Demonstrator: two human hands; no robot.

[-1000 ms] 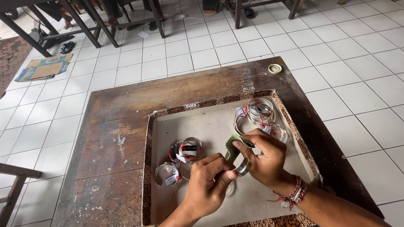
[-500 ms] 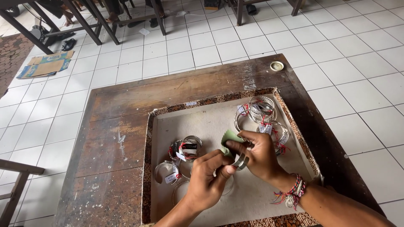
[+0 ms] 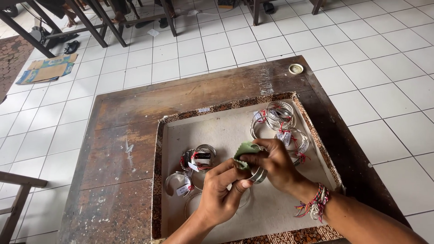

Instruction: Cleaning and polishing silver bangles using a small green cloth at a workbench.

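Observation:
Over a shallow cardboard tray [image 3: 159, 171] with a patterned rim, my left hand [image 3: 222, 193] grips a silver bangle [image 3: 258, 175] by its lower edge. My right hand [image 3: 274, 163] presses a small green cloth [image 3: 245, 149] against the top of that bangle. A beaded bracelet with coloured threads sits on my right wrist. More silver bangles with paper tags and red string lie in the tray: a pile at the back right [image 3: 276, 116] and a few at the left [image 3: 199, 158].
The tray rests on a worn dark wooden table [image 3: 122, 135]. A small round cap [image 3: 296, 68] lies near the table's far right corner. White floor tiles surround it, with chair legs [image 3: 97, 22] and flat cardboard [image 3: 47, 70] beyond. A wooden chair part [image 3: 18, 190] stands at left.
Both hands have shifted slightly while rubbing the bangle; the green cloth has moved up over its top edge. The tray and other bangles stay put.

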